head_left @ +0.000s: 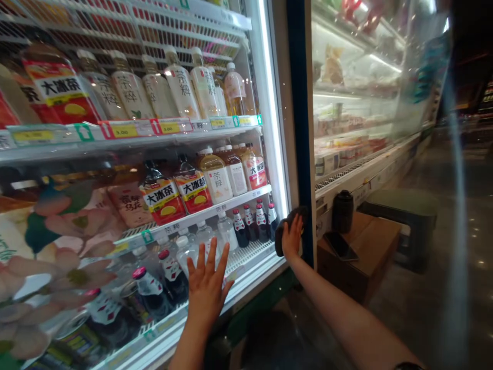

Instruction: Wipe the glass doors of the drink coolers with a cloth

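My left hand (206, 285) is spread wide, fingers apart, in front of the lower glass door (227, 303) of a lit drinks fridge; it appears to rest on the glass. To its right, my right hand (293, 239) presses a dark cloth (282, 239) against the door's frame near the bottom corner. The cloth sticks out above and left of my fingers. Behind the glass, dark bottles with red caps (241, 228) and clear bottles (188, 249) stand on the lowest shelf.
Tea bottles (162, 195) fill the shelves above, with price tags (131, 129) along the edges. Flower decals (77, 221) cover the glass at left. Right of the fridge, a black flask (342, 211) and a phone (341, 246) sit on a cardboard box (370, 241), beside a dark stool (408, 216).
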Demonstrator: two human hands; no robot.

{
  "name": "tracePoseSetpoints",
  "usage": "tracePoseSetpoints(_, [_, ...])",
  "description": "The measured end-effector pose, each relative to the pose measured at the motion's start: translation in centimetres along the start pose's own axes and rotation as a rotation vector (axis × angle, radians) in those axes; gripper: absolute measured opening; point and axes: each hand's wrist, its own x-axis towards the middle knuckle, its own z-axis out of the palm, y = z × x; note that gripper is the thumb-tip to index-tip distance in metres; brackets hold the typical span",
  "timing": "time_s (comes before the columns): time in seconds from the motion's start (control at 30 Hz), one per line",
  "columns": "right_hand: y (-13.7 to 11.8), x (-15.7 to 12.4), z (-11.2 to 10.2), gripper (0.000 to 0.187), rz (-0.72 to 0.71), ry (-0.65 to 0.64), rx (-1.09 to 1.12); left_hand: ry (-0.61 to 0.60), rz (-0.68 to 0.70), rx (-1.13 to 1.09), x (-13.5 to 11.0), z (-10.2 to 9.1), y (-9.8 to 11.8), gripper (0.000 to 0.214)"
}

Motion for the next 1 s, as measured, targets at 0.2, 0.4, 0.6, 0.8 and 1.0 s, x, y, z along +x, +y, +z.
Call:
tracePoseSetpoints(0.2, [-0.4,3.6,0.8,0.065,0.017,-0.026,-0.011,-0.014,0.011,-0.008,0.0,-0.1,-0.1,0.101])
tracePoseSetpoints(0.4, [1.5,-1.8,-0.5,0.070,0.100,0.027,-0.017,-0.034,0.010,0.005,-0.8,-0.9,-0.7,0.101])
tracePoseSetpoints(0.6, [-3.7,-3.3,1.2,0.070,0.067,0.011,-0.009,-0.057,-0.026,0.038,-2.0,-1.1,-1.9,0.105])
tracePoseSetpoints(0.8, [-5.0,-7.4,-1.2,0.072,-0.631,-0.326,-0.053,-0.011,-0.058,0.085,-3.5,-1.1,-3.4,0.106])
tracePoseSetpoints(1.0, [-3.8,-6.4,-1.9,0.074,-0.511,-0.226,-0.076,0.012,-0.093,0.135,-5.5,-2.2,-5.4,0.110])
